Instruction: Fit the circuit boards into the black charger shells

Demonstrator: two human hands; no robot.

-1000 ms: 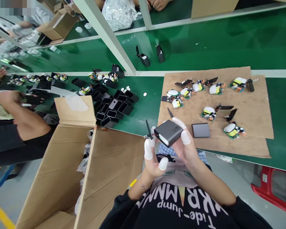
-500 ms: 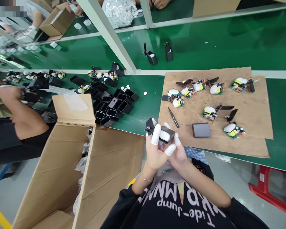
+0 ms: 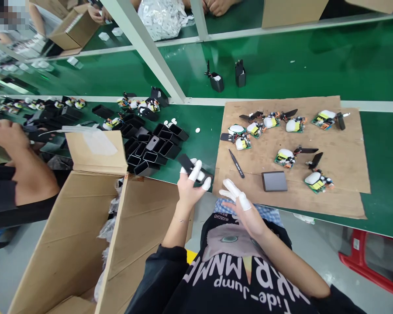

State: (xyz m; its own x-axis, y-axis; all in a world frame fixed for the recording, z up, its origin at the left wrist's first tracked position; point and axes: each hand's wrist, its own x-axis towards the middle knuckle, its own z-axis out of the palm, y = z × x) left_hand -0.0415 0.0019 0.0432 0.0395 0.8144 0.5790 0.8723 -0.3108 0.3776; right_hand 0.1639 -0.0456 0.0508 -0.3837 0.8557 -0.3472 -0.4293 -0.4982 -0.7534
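Standing open by the near edge of the tabletop [image 3: 200,150], off to my left, the large carton [image 3: 55,235] holds clear-plastic bundles [image 3: 108,229] along its right side; what's in those, can't tell. Next, black shells [image 3: 153,144] pile up at the tabletop's near edge, several tilted, mouths dark, contents not readable. A nudge could tip the nearest ones off that edge. White discs [image 3: 170,123] lie loose just past the pile.

My left hand [image 3: 188,189] pinches the black case [image 3: 208,173] between capped thumb and fingers, at the tabletop's near edge, between the black shells and the cardboard sheet [image 3: 350,152]. Something white shows at its mouth; its flap [image 3: 184,162] sticks out left. Risks: one-handed pinch slips, case drops off the edge; flap clips a shell if I swing left.

Beyond the rail [image 3: 206,101] along the tabletop's far edge: two upright cases [image 3: 217,83], white at the left one's mouth, other unclear.

My right hand [image 3: 245,213], fingers spread, holds nothing, near the sheet's near-left corner. Careless sweep could roll the pen [image 3: 236,164]. Grey case [image 3: 274,181] lies by the sheet's near edge, inside not visible. Circuit boards [image 3: 284,158] lie bare up to its far-right corner; a dragging forearm could snag them.
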